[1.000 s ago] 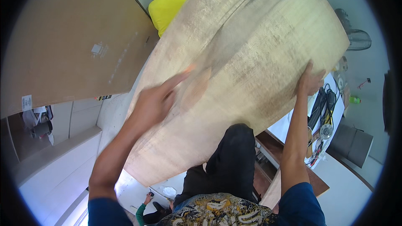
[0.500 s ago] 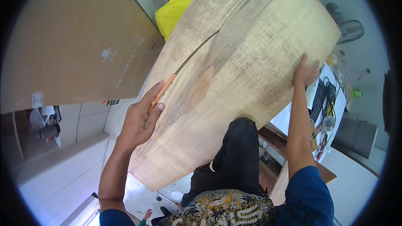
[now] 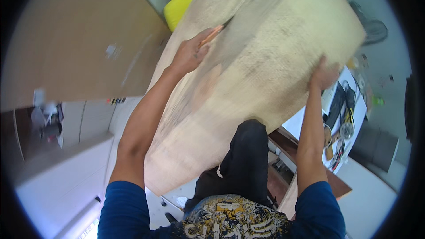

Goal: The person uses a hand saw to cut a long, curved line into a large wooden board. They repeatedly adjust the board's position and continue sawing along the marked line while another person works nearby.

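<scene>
inside closed left fingers, orange-handled tool; right fingers clasp wooden board at edge.

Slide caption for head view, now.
Left hand holds an orange-handled tool at a wooden sheet; right hand at its edge.

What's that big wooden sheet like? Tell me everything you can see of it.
The sheet looks like pale wood with visible grain, darker streaks and a blurred tan patch. It slants from lower left to upper right, its far end running out of the picture. The right hand's grip touches its right edge; the left hand's grip holds an orange-handled tool whose dark blade meets the surface. A bent knee overlaps its near edge; whether they touch is unclear.
</scene>
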The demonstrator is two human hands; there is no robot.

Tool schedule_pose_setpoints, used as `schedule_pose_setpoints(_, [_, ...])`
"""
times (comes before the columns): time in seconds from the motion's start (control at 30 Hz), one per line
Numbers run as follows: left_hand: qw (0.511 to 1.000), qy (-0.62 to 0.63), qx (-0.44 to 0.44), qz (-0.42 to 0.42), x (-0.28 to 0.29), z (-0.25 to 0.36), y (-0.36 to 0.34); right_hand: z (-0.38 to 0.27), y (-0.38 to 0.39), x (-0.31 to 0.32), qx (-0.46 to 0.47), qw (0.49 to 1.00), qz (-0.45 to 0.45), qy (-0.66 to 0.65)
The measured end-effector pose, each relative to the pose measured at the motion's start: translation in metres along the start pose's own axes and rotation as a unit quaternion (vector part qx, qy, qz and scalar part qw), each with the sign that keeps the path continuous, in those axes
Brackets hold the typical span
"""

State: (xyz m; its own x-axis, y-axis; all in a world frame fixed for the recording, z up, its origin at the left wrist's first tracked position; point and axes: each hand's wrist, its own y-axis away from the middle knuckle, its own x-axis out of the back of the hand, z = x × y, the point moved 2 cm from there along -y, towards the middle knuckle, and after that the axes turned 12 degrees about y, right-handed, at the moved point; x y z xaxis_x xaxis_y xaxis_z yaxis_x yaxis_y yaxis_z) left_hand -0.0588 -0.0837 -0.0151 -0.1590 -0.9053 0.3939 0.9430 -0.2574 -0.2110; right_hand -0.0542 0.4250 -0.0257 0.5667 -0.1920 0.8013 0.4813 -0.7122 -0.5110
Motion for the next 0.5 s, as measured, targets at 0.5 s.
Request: schedule_pose_setpoints(0.5, [0.992,-0.031,0.103,0.067,-0.062,0.024,0.029,-0.019,0.022,0.009,0.384,0.921,-0.005,0.071])
